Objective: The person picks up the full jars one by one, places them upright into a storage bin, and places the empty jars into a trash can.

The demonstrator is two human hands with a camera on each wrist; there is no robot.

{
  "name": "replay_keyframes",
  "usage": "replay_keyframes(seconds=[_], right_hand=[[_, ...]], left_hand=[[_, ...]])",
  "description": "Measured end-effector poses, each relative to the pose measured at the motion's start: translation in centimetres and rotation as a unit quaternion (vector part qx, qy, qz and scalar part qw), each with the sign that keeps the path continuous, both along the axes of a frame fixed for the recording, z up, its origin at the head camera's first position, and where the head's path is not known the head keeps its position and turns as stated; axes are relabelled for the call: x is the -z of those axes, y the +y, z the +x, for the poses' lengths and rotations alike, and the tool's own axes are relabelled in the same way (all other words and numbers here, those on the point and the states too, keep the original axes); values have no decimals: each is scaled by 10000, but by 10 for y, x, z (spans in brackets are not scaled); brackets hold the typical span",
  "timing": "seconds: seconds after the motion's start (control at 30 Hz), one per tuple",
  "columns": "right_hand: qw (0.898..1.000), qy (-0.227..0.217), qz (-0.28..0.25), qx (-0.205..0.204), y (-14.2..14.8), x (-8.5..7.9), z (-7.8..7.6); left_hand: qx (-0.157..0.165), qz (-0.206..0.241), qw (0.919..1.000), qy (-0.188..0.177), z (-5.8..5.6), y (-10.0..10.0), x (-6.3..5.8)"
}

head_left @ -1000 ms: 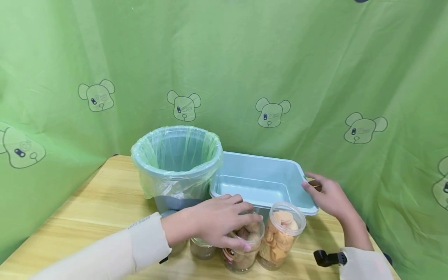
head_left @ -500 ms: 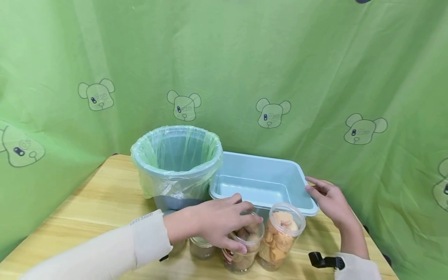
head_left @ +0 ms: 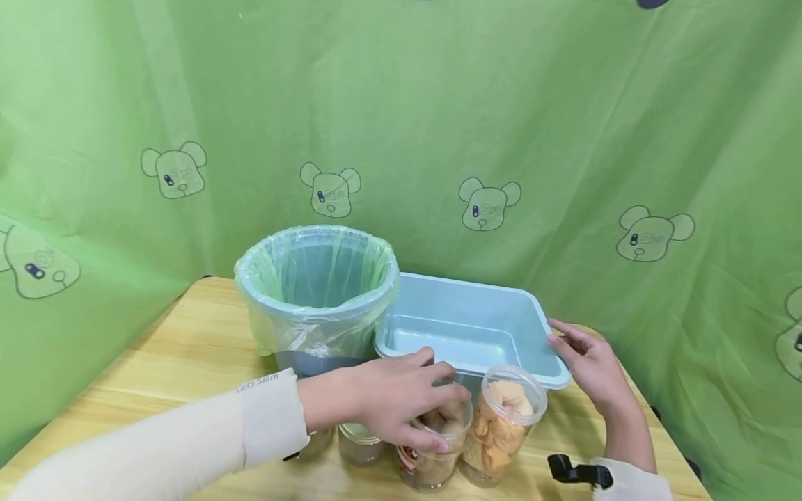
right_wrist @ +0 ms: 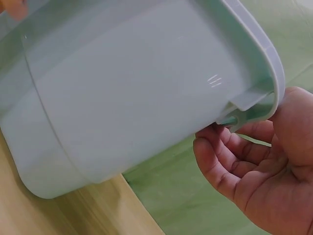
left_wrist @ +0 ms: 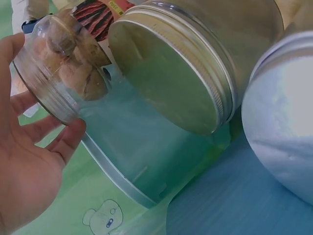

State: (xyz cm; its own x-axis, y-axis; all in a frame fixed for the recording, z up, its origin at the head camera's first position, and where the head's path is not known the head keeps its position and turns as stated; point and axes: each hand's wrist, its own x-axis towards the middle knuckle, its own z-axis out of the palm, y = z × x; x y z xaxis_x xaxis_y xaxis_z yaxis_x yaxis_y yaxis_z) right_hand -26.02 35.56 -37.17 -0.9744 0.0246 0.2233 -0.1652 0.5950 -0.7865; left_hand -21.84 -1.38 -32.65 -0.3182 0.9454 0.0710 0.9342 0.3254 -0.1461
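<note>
My left hand [head_left: 404, 403] reaches over a clear plastic jar [head_left: 432, 466] and grips it around its rim. Brown, rounded lumps fill this jar [left_wrist: 80, 68], as the left wrist view shows, and a printed red label is on its side. Next to it stands a taller clear jar [head_left: 498, 449], slightly tilted and packed with orange, puffy pieces. My right hand [head_left: 595, 365] holds the right end of a light blue rectangular basin [head_left: 466, 289], thumb at the rim. From the right wrist view, its curled fingers [right_wrist: 210, 161] lie under the basin's edge.
A round blue bin [head_left: 316, 313] with a green plastic liner stands left of the basin. A smaller lidded jar [head_left: 362, 449] sits under my left forearm, with another partly hidden beside it. The wooden table [head_left: 182, 355] meets a green patterned curtain [head_left: 401, 90].
My right hand has shifted slightly down along the basin's right end, and its forearm has moved left. The left hand stays on the jar, with barely any movement.
</note>
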Motion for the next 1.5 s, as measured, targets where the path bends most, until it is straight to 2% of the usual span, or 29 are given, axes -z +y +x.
replay_keyframes(seconds=[0.17,0.5,0.97,1.33,1.5], right_hand=[[10000,-13,4,27,0,-1,0],[10000,-34,-26,61,-2,-2,0],[9997,-19,-141,187,-1,0,-3],[9998,-26,-114,133,-1,1,-2],[9998,5,-135,124,-1,2,-2]], left_hand=[[58,69,9997,237,0,3,3],[-137,317,9994,29,1,8,6],[-182,49,9996,-198,-4,11,1],[-1,-216,9998,35,-3,10,-2],[127,-339,9991,224,-3,10,-8]])
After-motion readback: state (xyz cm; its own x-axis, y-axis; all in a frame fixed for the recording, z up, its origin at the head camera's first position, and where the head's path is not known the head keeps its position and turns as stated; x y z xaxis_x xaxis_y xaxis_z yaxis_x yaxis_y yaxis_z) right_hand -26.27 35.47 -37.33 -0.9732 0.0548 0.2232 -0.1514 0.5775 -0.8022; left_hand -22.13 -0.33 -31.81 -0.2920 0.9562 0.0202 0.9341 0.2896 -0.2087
